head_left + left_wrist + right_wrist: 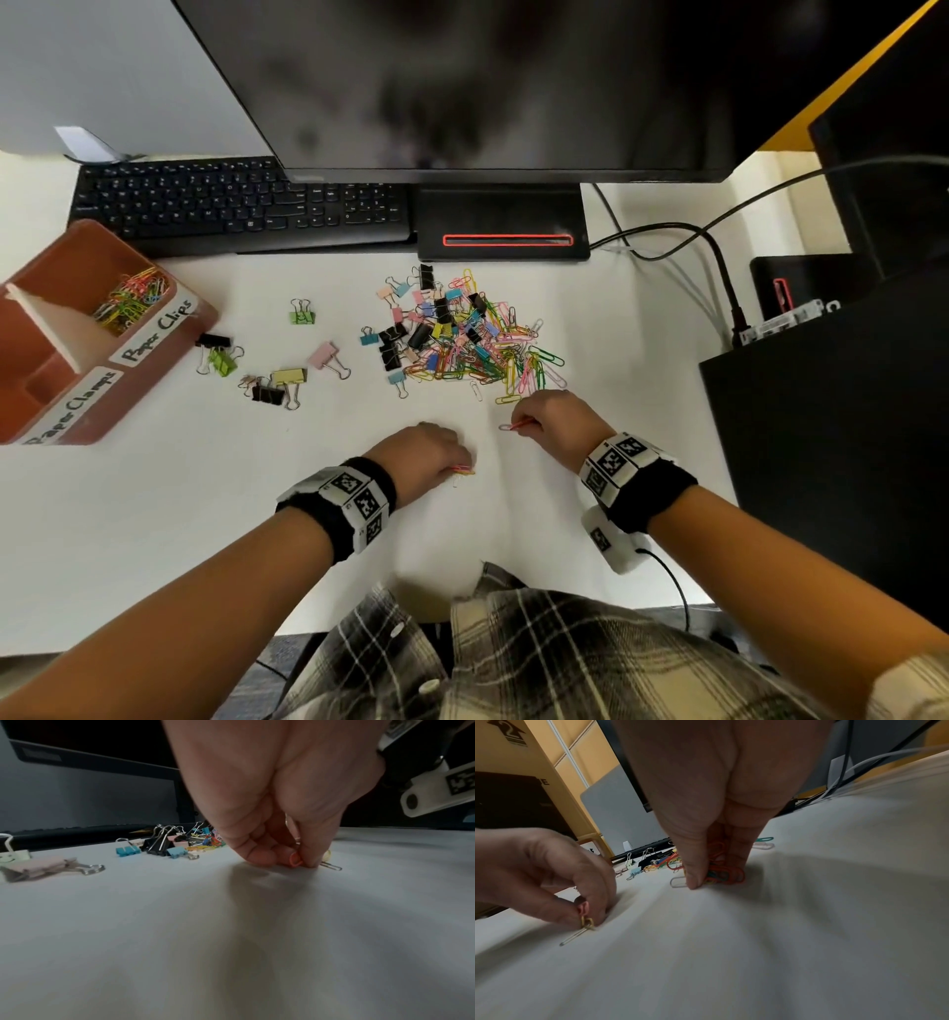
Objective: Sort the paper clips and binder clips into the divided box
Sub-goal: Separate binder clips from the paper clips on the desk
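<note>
The left hand point(429, 455) is curled down onto the white surface point(154, 514), its fingertips point(260, 856) pinching a few coloured wire paper clips point(463, 471); a bare silver clip point(331, 866) pokes out from under the fingers and lies on the surface. The right hand point(552, 419) is likewise closed, thumb and fingers gripping a bundle of mostly red paper clips point(725, 875), with a plain steel clip point(677, 882) touching the thumb tip.

A mixed heap of coloured paper clips and binder clips point(457, 334) lies just beyond both hands. Stray binder clips point(277, 383) are scattered between the heap and the reddish-brown divided box point(200, 316) at the far left. A small pile of paper clips point(133, 300) sits in its compartment labelled "Paper Clips".
</note>
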### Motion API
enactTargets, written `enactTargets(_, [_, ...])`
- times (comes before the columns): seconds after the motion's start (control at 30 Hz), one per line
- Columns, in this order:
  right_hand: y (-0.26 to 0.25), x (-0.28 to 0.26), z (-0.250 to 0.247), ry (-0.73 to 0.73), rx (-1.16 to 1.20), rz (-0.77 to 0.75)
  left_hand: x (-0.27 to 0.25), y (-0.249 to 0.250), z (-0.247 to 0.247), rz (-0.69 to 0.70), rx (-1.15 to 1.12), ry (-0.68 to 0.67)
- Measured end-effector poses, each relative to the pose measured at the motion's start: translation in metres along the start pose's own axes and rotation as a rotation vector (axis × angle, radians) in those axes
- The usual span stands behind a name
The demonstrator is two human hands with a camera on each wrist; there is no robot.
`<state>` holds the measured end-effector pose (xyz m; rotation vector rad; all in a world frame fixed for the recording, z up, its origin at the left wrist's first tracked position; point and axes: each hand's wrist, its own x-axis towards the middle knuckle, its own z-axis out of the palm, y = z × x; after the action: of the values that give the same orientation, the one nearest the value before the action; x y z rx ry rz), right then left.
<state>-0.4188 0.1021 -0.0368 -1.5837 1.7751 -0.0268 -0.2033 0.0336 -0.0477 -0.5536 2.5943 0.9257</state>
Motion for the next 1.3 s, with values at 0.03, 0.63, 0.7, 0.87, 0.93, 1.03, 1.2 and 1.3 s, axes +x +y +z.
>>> enactTargets(0.03, [-0.001,0.001,0.000,0.003,0.003,0.001,0.003,0.001,0.000,-0.001,0.020,-0.010])
enactTargets(0.63, [-0.019,0.014,0.001,-0.026,0.012,-0.003,-0.017,-0.019,0.007,-0.088,0.015,0.185])
enactTargets(0.7, [-0.035,0.024,-0.002,-0.007,0.019,-0.045,-0.031,-0.018,0.000,-0.178,-0.155,0.310])
enactTargets(0.87, [-0.112,0.064,-0.028,0.112,0.043,-0.240,-0.085,-0.043,-0.053,-0.399,-0.362,0.725])
enactTargets(0.93, [-0.157,0.089,-0.037,0.150,0.067,-0.321,-0.111,-0.073,-0.084,-0.525,-0.357,0.842])
enactTargets(1.03, [-0.228,0.130,-0.045,0.214,0.099,-0.379,-0.145,-0.117,-0.130,-0.699,-0.309,0.946])
enactTargets(1.2, [-0.333,0.195,-0.030,0.220,0.213,-0.382,-0.174,-0.197,-0.166,-0.916,-0.456,0.881])
enactTargets(1.3, [-0.359,0.212,-0.015,0.202,0.355,-0.308,-0.186,-0.228,-0.165,-0.911,-0.620,0.852])
